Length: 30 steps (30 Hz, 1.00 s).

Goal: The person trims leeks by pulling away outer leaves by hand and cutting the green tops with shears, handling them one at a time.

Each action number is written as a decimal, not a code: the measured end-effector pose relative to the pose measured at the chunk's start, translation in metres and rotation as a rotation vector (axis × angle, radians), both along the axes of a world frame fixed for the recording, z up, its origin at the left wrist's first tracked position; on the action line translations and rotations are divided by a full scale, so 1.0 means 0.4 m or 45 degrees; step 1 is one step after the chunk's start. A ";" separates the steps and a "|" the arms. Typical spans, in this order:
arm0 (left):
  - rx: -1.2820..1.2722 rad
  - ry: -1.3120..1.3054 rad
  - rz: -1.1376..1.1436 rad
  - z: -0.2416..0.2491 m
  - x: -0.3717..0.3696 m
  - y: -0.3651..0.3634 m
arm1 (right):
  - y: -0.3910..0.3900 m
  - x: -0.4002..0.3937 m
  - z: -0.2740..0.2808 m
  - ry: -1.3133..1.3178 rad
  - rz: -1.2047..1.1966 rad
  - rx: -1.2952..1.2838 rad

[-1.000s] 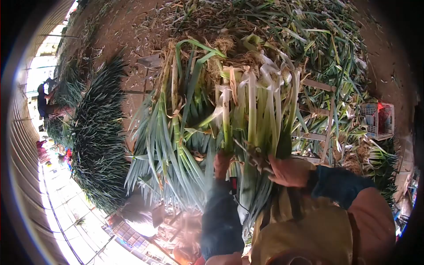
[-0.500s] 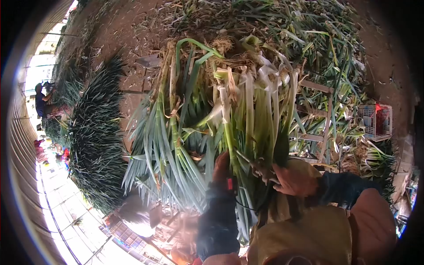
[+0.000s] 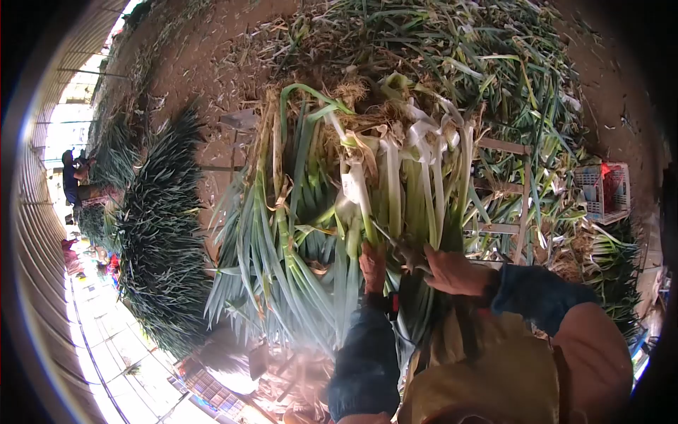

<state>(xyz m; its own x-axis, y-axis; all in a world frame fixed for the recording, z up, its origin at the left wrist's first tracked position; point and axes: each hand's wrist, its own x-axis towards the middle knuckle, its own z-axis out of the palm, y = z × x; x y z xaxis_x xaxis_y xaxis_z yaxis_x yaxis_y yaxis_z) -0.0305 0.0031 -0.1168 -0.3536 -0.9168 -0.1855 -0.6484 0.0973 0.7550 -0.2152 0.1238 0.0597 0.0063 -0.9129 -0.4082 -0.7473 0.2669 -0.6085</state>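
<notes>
My left hand is closed around the green lower part of a leek, whose white shank points away from me. A loosened pale outer layer hangs beside that shank. In my right hand is a grey metal tool with a thin nozzle, which looks like an air blow gun. Its tip comes close to the leek by my left hand. The fingers curl round its body and partly hide it. More leeks lie side by side in front of me, roots at the far end.
Loose leaves and peelings cover the ground ahead and right. A metal frame stands under the leeks, with a plastic crate further right. On the left is a large heap of leeks, and another person beyond it.
My right hand with the blow gun has moved up and left, closer to my left hand. The left hand has shifted slightly right, and the pale outer layer on its leek has moved.
</notes>
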 end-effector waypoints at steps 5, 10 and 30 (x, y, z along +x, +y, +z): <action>0.638 0.215 0.044 0.224 -0.018 -0.003 | -0.058 -0.035 -0.110 0.185 -0.141 -0.267; 0.860 0.322 0.078 0.307 0.035 0.084 | -0.038 -0.015 -0.032 0.058 -0.117 -0.149; 0.774 0.342 -0.068 0.213 -0.084 0.023 | -0.032 -0.065 0.102 0.089 -0.091 -0.057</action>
